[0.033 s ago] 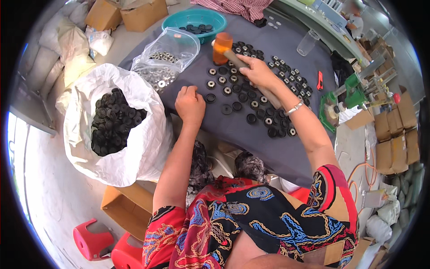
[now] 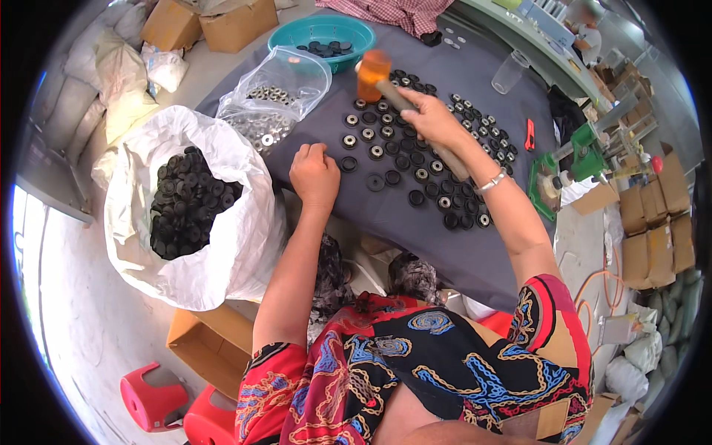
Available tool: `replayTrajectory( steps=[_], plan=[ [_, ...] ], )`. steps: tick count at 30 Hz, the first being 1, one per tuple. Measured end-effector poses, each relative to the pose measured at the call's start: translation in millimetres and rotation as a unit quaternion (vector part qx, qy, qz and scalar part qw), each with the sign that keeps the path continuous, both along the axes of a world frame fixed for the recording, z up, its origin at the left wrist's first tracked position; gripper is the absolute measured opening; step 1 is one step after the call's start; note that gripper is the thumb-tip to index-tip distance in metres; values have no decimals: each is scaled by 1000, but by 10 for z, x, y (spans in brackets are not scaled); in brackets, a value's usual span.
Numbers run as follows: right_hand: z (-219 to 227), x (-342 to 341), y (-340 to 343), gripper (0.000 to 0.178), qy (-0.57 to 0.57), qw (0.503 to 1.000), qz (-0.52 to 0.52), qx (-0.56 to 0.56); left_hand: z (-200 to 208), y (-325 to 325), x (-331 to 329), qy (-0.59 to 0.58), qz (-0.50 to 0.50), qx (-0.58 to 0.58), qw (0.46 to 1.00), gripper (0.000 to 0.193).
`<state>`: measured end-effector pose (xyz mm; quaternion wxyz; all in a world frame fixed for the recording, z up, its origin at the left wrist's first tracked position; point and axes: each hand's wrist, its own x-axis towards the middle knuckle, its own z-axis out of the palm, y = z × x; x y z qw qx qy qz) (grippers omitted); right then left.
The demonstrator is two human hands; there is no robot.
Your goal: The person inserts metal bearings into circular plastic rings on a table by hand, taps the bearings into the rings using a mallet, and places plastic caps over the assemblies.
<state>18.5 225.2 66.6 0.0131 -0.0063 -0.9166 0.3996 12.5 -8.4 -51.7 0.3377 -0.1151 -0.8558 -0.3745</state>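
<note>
a white plastic sack [image 2: 245,259] of round black parts [image 2: 193,196] stands beside a clear plastic bag [image 2: 313,78] of silvery metal rings [image 2: 271,94]. the left hand [image 2: 314,174], fingers curled in, rests on dark grey cloth [image 2: 460,252]. an orange-headed mallet [image 2: 396,98], head near black discs with metal centres [image 2: 421,175], lies in the right hand [image 2: 434,122], fingers wrapped round its grey-brown handle.

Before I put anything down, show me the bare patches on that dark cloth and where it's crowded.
The dark cloth is bare between the lower black round parts and its near edge. Another free patch lies between those parts, the loose silver discs and the clear jar. Crowded: around the right hand and hammer, where parts lie thick.
</note>
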Motion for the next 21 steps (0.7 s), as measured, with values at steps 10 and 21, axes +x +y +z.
replayTrajectory(
  steps=[10,21],
  plan=[
    [-111,-262,285,56,-6,998,-49,27,9,-13,-16,6,6,-4,1000,11],
    [-208,-507,475,55,55,992,-89,74,40,8,13,15,2,2,1000,11]
  ],
)
